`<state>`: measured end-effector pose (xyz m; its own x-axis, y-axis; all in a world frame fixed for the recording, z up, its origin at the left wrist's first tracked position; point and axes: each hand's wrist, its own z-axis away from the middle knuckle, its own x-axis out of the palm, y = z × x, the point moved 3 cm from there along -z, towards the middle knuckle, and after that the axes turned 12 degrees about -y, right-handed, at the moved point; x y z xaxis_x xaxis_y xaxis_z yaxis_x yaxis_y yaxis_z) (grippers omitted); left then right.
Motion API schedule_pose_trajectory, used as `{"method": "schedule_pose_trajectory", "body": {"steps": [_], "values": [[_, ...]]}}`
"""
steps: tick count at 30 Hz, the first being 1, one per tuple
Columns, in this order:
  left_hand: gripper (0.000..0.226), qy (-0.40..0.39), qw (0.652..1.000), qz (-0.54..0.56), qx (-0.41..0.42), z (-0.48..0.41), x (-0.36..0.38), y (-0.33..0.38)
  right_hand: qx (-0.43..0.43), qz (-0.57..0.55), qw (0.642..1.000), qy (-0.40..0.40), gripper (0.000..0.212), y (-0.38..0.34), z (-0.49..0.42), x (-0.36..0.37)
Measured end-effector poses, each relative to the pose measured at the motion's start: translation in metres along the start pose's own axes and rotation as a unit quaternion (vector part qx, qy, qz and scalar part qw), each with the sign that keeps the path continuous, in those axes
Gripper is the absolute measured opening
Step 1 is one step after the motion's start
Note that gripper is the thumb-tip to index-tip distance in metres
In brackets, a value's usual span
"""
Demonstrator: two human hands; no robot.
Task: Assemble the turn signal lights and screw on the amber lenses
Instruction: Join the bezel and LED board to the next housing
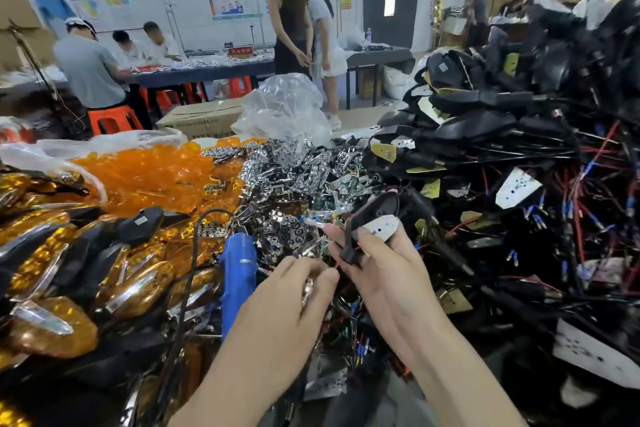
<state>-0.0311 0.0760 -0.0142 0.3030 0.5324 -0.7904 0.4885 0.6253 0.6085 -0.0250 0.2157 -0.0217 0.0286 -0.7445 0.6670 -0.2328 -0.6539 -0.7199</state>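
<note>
My right hand (pixel 377 267) grips the black housing (pixel 375 210); my left hand (pixel 294 291) should seat its pinched chrome piece (pixel 307 288) squarely onto that housing

Amber lenses (pixel 149 177), blue screwdriver (pixel 239 274), chrome-silver reflectors (pixel 301 163), black housings (pixel 485 121), red wires (pixel 577 218), white LED board (pixel 381 227), orange stools (pixel 114 120).

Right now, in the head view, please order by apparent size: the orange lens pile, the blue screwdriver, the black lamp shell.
1. orange lens pile
2. blue screwdriver; its lower end is hidden
3. black lamp shell; not much smaller
</note>
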Motion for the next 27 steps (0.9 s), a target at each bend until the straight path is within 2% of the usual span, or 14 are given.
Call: {"method": "schedule_pose_trajectory", "body": {"steps": [6, 14, 18, 22, 27], "values": [[0.010, 0.022, 1.000, -0.016, 0.010, -0.006, 0.006, 0.003, -0.006, -0.050, 0.999, 0.017, 0.022, 0.000, 0.000, 0.001], [0.018, -0.029, 0.997, 0.066, 0.015, -0.015, -0.006, 0.002, -0.015, -0.102, 0.994, 0.027, 0.016, -0.003, -0.001, -0.005], [0.020, -0.069, 0.994, 0.085, 0.007, -0.016, -0.007, -0.001, -0.018, -0.083, 0.996, 0.019, 0.021, -0.002, -0.001, -0.005], [0.024, -0.115, 0.989, 0.094, -0.003, -0.013, -0.006, -0.001, -0.018, -0.073, 0.997, -0.015, 0.015, 0.001, 0.001, -0.005], [0.023, -0.105, 0.991, 0.074, -0.018, -0.015, -0.005, -0.003, -0.013, -0.090, 0.996, -0.019, 0.035, 0.002, -0.003, -0.012]]}}
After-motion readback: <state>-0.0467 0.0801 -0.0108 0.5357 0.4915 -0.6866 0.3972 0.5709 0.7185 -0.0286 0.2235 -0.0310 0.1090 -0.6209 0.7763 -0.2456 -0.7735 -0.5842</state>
